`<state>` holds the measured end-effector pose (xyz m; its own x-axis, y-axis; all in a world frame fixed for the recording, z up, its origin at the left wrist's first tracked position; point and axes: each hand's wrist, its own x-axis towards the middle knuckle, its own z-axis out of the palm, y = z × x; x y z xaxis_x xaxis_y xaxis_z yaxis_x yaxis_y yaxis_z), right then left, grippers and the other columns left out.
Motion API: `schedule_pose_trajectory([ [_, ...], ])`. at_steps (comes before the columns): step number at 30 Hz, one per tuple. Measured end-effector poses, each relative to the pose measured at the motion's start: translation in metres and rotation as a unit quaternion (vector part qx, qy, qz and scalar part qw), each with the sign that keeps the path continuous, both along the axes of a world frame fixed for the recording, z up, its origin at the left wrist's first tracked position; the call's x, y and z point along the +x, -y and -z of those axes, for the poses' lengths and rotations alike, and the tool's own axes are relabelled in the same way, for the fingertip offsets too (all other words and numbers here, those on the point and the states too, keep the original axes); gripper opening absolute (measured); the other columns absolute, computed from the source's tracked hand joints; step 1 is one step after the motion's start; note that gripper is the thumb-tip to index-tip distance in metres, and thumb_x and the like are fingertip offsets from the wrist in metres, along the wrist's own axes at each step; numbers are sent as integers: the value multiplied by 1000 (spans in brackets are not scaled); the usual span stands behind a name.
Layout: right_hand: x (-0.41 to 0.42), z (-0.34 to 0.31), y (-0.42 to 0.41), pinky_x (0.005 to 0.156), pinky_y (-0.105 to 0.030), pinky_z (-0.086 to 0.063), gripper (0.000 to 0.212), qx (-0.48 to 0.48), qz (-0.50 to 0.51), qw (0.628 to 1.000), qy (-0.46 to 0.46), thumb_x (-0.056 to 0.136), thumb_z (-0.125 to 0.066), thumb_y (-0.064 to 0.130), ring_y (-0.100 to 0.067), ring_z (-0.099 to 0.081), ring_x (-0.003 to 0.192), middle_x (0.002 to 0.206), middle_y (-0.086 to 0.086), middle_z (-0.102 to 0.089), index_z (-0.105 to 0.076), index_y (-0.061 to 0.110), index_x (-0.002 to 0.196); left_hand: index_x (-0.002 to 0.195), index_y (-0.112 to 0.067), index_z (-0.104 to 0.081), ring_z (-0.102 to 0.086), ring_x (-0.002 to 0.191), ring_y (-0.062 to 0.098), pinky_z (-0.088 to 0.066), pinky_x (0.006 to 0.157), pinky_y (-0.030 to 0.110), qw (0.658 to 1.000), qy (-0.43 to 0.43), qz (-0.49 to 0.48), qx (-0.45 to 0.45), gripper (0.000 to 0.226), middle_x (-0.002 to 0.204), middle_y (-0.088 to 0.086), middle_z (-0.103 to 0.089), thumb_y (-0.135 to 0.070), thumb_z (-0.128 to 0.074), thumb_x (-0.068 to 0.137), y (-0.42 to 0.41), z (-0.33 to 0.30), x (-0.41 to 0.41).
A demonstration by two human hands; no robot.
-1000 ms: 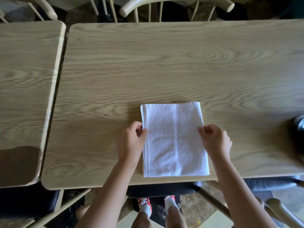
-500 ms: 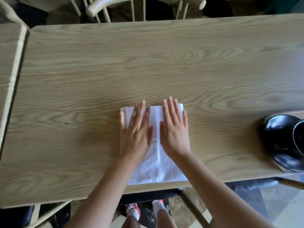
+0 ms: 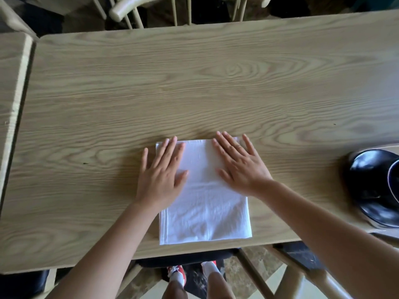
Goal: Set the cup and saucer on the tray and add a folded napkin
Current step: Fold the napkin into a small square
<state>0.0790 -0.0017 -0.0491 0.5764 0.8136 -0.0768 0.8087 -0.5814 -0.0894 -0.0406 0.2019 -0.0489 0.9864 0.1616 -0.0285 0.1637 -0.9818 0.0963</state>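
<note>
A white folded napkin lies flat on the wooden table, close to its near edge. My left hand rests palm down on the napkin's left side, fingers spread, partly over the table. Flat on the napkin's upper right part is my right hand, fingers apart as well. Neither hand grips anything. At the right edge of the view a glossy black saucer sits on a pale tray, with part of a dark cup cut off by the frame.
A second wooden table butts against the left side with a narrow gap. Pale wooden chairs stand behind the far edge and under the near edge. My legs and red shoes show below the table.
A second ago both hands pinched the napkin's side edges. They then lay flat together at its middle, and now they have slid apart towards the left and right sides. The view has shifted right.
</note>
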Motion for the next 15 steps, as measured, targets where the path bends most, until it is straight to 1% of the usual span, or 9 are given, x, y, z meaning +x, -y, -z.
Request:
schedule_pose_trajectory([
  [2, 8, -1, 1, 113, -50, -5, 67, -18, -22, 1000, 13, 89, -27, 46, -15, -12, 142, 154, -5, -19, -15, 12, 146, 145, -20, -25, -17, 141, 11, -17, 111, 52, 1000, 2, 11, -7, 63, 154, 0, -23, -46, -32, 88, -3, 0, -1],
  [4, 11, 0, 1, 113, -51, -4, 67, -18, -13, 1000, 17, 89, -25, 46, -13, -10, 142, 155, -4, -19, -14, 12, 146, 144, -18, -27, -18, 140, 11, -19, 110, 52, 1000, 10, 11, -13, 63, 153, 0, -25, -45, -32, 87, -5, 1, -2],
  [7, 10, 0, -2, 113, -50, 4, 66, 2, 42, 999, 9, 90, -20, 46, -10, -5, 142, 156, -3, -15, -12, 13, 147, 143, -17, -29, -18, 139, 11, -20, 109, 53, 1000, 6, 11, -16, 63, 152, 1, -27, -44, -32, 87, -5, 1, -3],
  [9, 8, -2, -5, 113, -47, 9, 68, 14, 84, 996, -10, 89, -13, 49, -8, 2, 141, 157, -1, -8, -8, 14, 147, 143, -16, -30, -18, 139, 11, -23, 109, 56, 1000, -2, 10, -22, 63, 152, 2, -28, -44, -31, 87, -3, -1, -2],
  [10, 7, -3, -6, 113, -46, 11, 69, 20, 109, 994, -25, 88, -9, 51, -7, 6, 141, 157, 1, -3, -5, 15, 147, 143, -15, -28, -16, 140, 11, -22, 110, 56, 1000, -3, 2, -28, 63, 152, 1, -26, -45, -29, 88, -1, -4, -2],
  [12, -1, -9, -4, 113, -46, 12, 71, 49, 154, 985, -53, 88, -7, 55, -7, 9, 142, 156, 3, 3, -2, 16, 147, 145, -16, -20, -9, 142, 10, -14, 112, 54, 997, 7, -46, -59, 65, 155, -1, -14, -47, -23, 88, 5, -13, -7],
  [13, -10, -14, -2, 113, -47, 10, 70, 70, 162, 983, -55, 89, -9, 54, -9, 7, 142, 156, 3, 3, -3, 15, 147, 146, -16, -17, -7, 142, 11, -10, 112, 51, 994, 18, -75, -75, 65, 154, -2, -9, -47, -21, 89, 12, -20, -13],
  [14, -22, -19, 0, 113, -48, 8, 67, 86, 155, 983, -44, 91, -11, 52, -12, 3, 143, 155, 1, 0, -7, 14, 147, 146, -16, -16, -9, 142, 13, -10, 112, 49, 992, 35, -86, -80, 64, 154, -2, -8, -45, -22, 90, 22, -27, -20],
  [15, -39, -23, 3, 113, -50, 3, 64, 96, 140, 985, -31, 94, -13, 48, -14, -2, 144, 155, 0, -4, -12, 13, 147, 146, -15, -18, -11, 143, 15, -12, 112, 48, 992, 50, -75, -84, 61, 154, 0, -10, -41, -24, 91, 36, -32, -30],
])
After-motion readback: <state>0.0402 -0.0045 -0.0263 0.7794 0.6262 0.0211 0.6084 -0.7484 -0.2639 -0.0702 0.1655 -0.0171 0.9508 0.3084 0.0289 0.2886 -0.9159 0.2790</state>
